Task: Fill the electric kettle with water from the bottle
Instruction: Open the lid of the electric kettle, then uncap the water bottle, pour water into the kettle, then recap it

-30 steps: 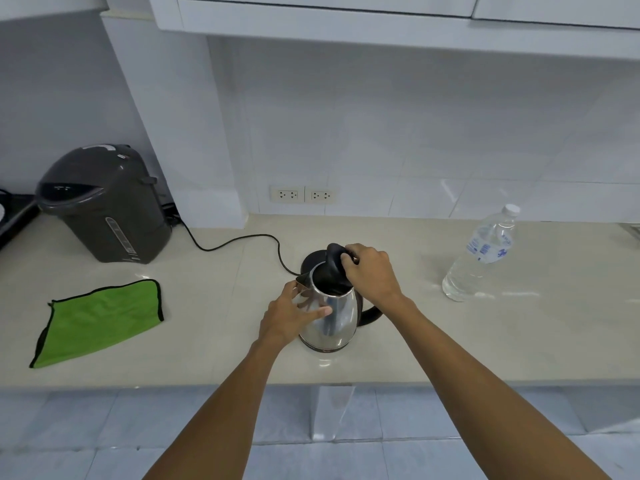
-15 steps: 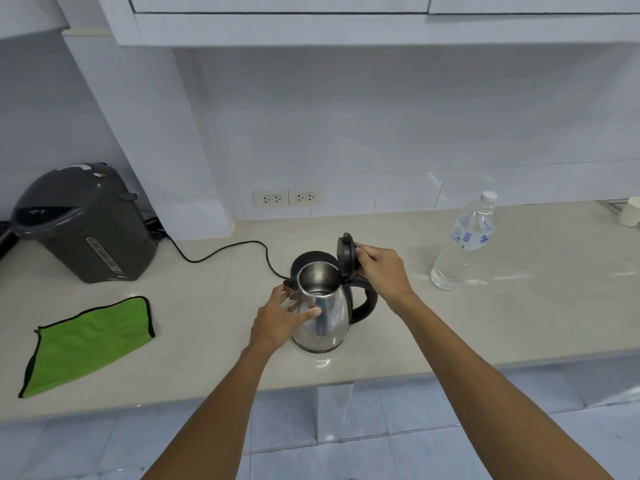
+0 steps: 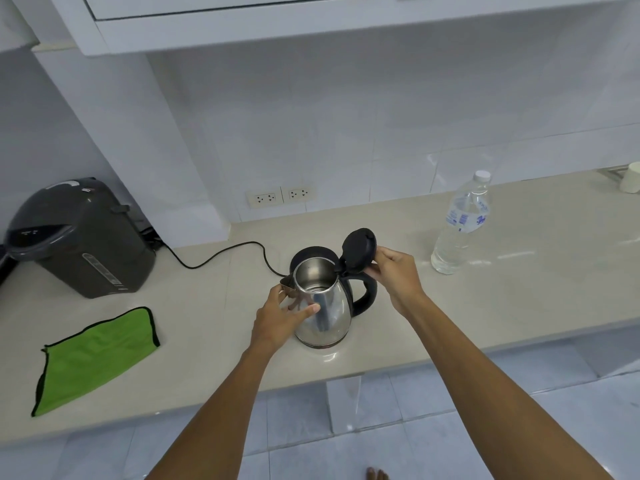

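Note:
A steel electric kettle (image 3: 327, 315) with a black handle stands on the beige counter near its front edge. Its black lid (image 3: 359, 251) is swung up and back, and the inside looks empty. My left hand (image 3: 282, 315) grips the kettle's left side below the spout. My right hand (image 3: 394, 277) holds the raised lid by its edge. A clear plastic water bottle (image 3: 462, 226) with a white cap stands upright to the right, apart from both hands.
The kettle's black base (image 3: 311, 254) sits just behind it, its cord (image 3: 221, 254) running left. A dark grey hot-water dispenser (image 3: 76, 237) stands far left, a green cloth (image 3: 93, 358) before it. Wall sockets (image 3: 280, 197) are behind. A white cup (image 3: 630, 178) sits far right.
My right hand has swung the kettle's lid from nearly shut to fully raised. My left hand has kept its grip on the kettle body. The view has tilted down and shifted.

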The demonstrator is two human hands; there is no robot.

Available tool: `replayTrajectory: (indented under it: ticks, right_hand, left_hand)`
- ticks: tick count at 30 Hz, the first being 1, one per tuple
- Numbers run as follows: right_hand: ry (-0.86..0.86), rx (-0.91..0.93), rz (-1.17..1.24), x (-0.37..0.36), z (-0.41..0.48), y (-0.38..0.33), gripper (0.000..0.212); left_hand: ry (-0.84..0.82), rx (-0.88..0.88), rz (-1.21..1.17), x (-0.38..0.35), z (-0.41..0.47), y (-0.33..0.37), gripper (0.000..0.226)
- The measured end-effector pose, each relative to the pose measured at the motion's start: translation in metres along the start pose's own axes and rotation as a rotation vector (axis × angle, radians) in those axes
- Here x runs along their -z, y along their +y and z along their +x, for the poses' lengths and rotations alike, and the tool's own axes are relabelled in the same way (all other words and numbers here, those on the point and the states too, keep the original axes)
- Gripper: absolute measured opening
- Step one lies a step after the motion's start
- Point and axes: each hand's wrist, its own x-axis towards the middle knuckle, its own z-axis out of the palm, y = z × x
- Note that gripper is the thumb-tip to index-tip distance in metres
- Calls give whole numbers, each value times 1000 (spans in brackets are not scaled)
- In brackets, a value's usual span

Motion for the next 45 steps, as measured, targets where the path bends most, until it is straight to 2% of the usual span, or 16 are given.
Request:
replayTrajectory:
  ticks: [8,17,23,26,29,35,39,45]
  right_hand:
    - [43,-99,259,13,2,18,17]
    - [20,-112,275,14,5,18,17]
    - [47,-86,-59,36,-6,6,17]
    - [83,-22,-271,49,-22,-6,14]
    - [102,61,-494,59,-44,-24,23]
    - [132,182,-868,86,-80,-57,32]
    - [172,186,-975,107,-96,-76,35]
    - [216,197,-1036,147,-98,-96,36]
  left_hand:
    - [-18,17,-5,1,0,1,75]
    - [-20,29,57,2,-1,7,74]
    - [25,-5,236,14,-6,19,99]
    - [91,-90,322,19,-22,31,100]
    - [130,-197,400,19,-42,48,99]
    - [84,-384,396,-6,-72,91,91]
    - [41,-464,398,-32,-85,121,100]
    - [-11,-544,381,-84,-92,162,101]
